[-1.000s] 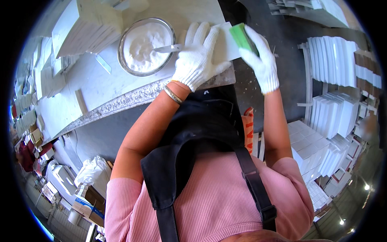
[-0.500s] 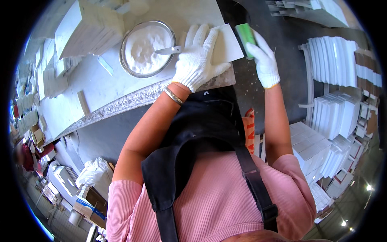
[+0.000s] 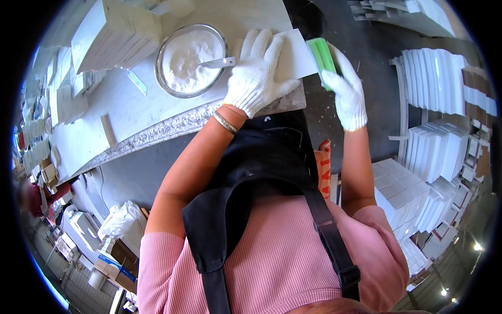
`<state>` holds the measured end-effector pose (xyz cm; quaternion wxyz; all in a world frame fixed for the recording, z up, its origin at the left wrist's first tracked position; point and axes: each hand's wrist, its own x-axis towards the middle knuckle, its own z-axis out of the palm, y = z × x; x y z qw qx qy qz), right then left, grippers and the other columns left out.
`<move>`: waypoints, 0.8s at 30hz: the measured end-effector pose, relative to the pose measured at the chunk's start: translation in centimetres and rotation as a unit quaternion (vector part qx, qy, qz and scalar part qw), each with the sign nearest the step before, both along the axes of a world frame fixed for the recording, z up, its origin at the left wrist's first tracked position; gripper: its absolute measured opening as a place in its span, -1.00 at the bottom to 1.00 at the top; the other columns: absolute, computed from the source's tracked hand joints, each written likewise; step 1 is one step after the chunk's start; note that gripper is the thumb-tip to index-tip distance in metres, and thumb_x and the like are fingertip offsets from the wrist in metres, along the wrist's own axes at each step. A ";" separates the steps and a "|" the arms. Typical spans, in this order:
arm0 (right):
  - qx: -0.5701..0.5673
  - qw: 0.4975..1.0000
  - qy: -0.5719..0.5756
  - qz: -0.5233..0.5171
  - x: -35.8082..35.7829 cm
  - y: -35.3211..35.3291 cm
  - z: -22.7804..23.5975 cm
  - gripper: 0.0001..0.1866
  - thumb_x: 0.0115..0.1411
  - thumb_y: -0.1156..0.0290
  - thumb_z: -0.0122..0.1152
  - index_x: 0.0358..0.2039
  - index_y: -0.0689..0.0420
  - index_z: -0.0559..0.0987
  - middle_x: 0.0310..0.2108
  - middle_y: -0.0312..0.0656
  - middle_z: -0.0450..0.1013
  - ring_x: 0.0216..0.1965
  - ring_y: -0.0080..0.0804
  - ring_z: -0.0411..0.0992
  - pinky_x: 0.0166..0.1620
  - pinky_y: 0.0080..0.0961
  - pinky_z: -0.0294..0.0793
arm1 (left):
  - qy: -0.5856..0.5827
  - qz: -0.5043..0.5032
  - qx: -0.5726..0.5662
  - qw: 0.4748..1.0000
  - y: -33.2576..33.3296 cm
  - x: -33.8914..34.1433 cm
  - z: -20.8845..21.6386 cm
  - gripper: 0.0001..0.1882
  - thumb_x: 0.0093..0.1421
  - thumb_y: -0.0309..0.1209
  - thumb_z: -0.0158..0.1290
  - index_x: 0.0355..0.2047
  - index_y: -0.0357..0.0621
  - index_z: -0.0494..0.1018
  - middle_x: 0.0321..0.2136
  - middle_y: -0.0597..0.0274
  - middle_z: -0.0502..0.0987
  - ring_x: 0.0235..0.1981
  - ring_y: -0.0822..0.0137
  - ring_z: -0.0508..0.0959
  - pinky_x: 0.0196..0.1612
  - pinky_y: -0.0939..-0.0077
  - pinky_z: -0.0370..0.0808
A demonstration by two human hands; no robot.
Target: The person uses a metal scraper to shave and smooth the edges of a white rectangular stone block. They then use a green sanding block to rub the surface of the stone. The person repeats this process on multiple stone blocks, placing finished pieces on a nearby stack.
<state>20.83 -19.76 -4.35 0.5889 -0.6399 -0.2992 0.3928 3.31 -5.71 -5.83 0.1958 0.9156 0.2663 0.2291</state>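
My left hand (image 3: 256, 73), in a white knit glove, lies flat with fingers stretched out on a thin white rectangular slab (image 3: 300, 55). The slab's right end juts past the worktable's edge. Beside that end my right hand (image 3: 349, 91), gloved too, grips a green ridged block (image 3: 324, 56) with a pale face turned to the slab's edge. Whether the block touches the edge I cannot tell. Left of my left hand stands a round metal bowl (image 3: 184, 96) of white powder (image 3: 183, 55). A small metal blade (image 3: 214, 63) rests over its rim.
The stone-topped worktable (image 3: 141, 112) carries a stack of white slabs (image 3: 115, 36) at the far left and loose narrow strips. Stacked white panels (image 3: 434, 81) and boxes (image 3: 400, 188) stand on the floor to my right. Another person (image 3: 35, 199) is at the far left.
My right hand has drawn the green block toward me along the slab's end and slightly right. My left hand has stayed in place on the slab.
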 end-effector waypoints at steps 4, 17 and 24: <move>0.012 0.997 -0.074 -0.022 -0.5 0.7 -1.3 -0.40 0.22 0.29 0.26 0.27 0.15 0.44 0.11 -0.21 0.47 0.13 -0.51 0.39 0.14 -0.53 0.40 | 0.009 -0.003 0.006 1.000 0.2 0.0 -0.1 -0.10 -0.07 0.00 0.32 0.26 -0.06 0.30 0.25 -0.08 0.31 0.29 -0.24 0.26 0.30 -0.02 0.31; 0.022 0.976 -0.219 -0.001 0.6 1.7 -2.2 -0.41 0.17 0.33 0.35 0.23 0.10 0.48 0.13 -0.15 0.45 0.16 -0.31 0.41 0.21 -0.42 0.36 | -0.028 -0.004 0.031 0.999 0.0 0.3 0.2 -0.10 -0.20 -0.08 0.40 0.15 -0.17 0.36 0.11 -0.05 0.37 0.19 -0.16 0.32 0.19 -0.01 0.36; 0.036 0.954 -0.294 0.045 -0.4 -0.3 -0.1 -0.36 0.09 0.40 0.43 0.22 0.09 0.49 0.14 -0.10 0.44 0.16 -0.25 0.42 0.22 -0.41 0.37 | -0.026 0.000 0.039 0.999 -0.1 0.1 -0.2 -0.10 -0.19 -0.07 0.39 0.16 -0.16 0.35 0.10 -0.06 0.37 0.18 -0.19 0.32 0.16 -0.03 0.39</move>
